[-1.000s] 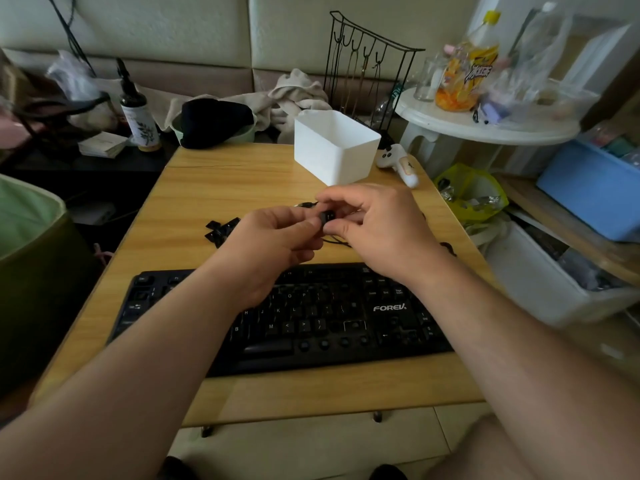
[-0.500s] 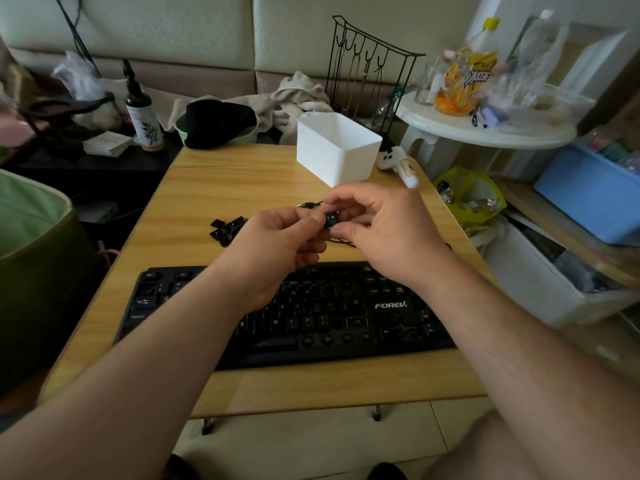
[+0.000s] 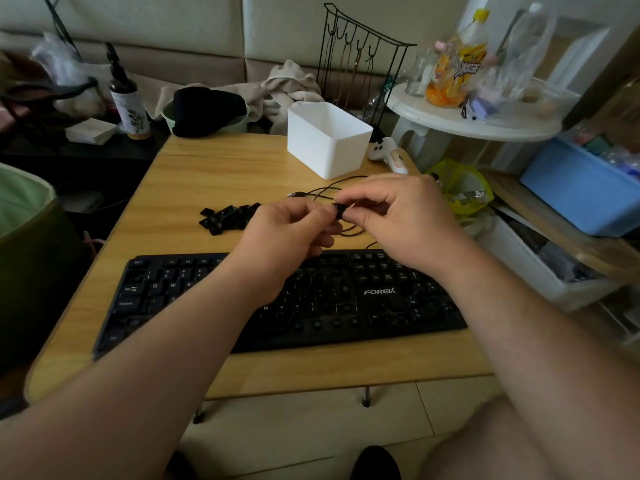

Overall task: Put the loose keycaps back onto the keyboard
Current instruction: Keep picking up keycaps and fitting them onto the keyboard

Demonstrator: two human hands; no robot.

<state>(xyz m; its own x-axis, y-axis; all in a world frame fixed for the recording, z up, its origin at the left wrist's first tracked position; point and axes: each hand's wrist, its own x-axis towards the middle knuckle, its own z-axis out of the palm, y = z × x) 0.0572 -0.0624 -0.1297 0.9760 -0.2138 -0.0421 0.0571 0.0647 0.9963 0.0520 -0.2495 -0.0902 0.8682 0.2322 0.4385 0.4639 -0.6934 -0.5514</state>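
A: Where are the hands?

B: Both are raised above the worktop, just past the far edge of the keyboard. The left hand and right hand meet fingertip to fingertip, and between them they pinch one black keycap.

A: Who actually has it?

B: Both. The left thumb and forefinger press it from one side, the right thumb and forefinger curl onto it from the other.

A: And the rest of the caps?

B: A loose pile lies on the wood left of the left hand, beyond the keyboard's far edge and apart from it.

A: The keyboard itself?

B: Flat, near the front edge, partly hidden by both forearms. Its cable loops on the wood under the hands.

A: Anything else?

B: A white box stands at the far side.
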